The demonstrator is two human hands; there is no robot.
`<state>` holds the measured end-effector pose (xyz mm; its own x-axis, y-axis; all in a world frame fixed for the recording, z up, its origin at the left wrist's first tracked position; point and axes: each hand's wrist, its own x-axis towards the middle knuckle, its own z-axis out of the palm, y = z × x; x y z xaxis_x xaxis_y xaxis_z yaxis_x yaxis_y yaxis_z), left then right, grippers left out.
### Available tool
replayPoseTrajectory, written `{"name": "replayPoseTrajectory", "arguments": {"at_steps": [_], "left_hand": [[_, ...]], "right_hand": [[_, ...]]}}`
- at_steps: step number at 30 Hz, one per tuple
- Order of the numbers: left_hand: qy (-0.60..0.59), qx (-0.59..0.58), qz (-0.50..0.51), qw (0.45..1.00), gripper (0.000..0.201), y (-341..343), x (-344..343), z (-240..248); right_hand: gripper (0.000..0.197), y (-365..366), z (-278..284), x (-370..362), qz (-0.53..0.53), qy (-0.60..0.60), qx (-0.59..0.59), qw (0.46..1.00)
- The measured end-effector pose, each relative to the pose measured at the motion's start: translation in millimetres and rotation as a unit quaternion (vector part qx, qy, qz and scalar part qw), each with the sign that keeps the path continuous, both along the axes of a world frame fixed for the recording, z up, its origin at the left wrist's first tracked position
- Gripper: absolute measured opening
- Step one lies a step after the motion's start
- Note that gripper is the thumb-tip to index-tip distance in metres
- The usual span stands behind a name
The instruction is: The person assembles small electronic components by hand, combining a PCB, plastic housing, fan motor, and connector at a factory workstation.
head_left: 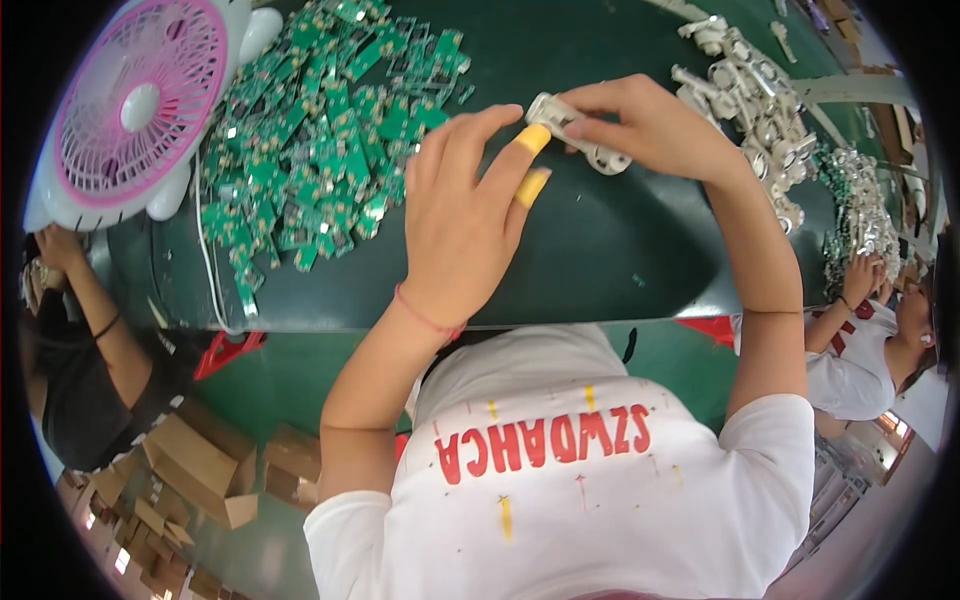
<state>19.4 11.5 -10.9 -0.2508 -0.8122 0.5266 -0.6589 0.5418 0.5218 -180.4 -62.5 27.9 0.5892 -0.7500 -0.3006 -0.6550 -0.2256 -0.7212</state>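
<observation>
My right hand (650,125) pinches a white plastic housing (597,152), long and narrow with a round ring at its lower end, a little above the green tabletop. My left hand (465,195) is at the other end of it. Two of its fingers wear yellow finger covers (533,138). The upper covered fingertip touches or almost touches the housing, while the lower one stands apart with nothing visible between them. Nearest to my left hand lies a wide pile of small green circuit boards (335,150). A heap of similar white plastic parts (755,110) lies beyond my right wrist.
A pink and white fan (140,108) stands at the far left, its white cable (208,255) running down the table (600,270). Co-workers sit on both sides, a black sleeve left and a white shirt right. Cardboard boxes (205,465) lie on the floor at lower left.
</observation>
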Motion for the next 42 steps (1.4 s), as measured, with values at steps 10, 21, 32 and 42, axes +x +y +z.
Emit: {"name": "replayPoseTrajectory", "arguments": {"at_steps": [10, 21, 32, 42], "left_hand": [[-0.078, -0.019, -0.032, 0.996, 0.022, 22.5, 4.5, -11.9], [-0.026, 0.162, -0.094, 0.982, 0.023, 21.2, 11.5, -23.6], [-0.188, -0.017, -0.004, 0.982, 0.025, -27.8, 44.3, -10.1], [-0.180, -0.005, -0.121, 0.976, 0.025, -56.4, 53.6, -5.4]], "right_hand": [[0.036, 47.1, -15.6, 23.2, 0.032, -0.021, 0.051, 0.998], [0.031, 80.3, -43.2, 23.1, 0.003, -0.111, -0.276, 0.955], [0.016, 89.8, -66.3, 20.8, -0.040, -0.132, -0.268, 0.954], [0.007, 89.7, -28.2, 21.6, -0.198, -0.232, 0.049, 0.951]]}}
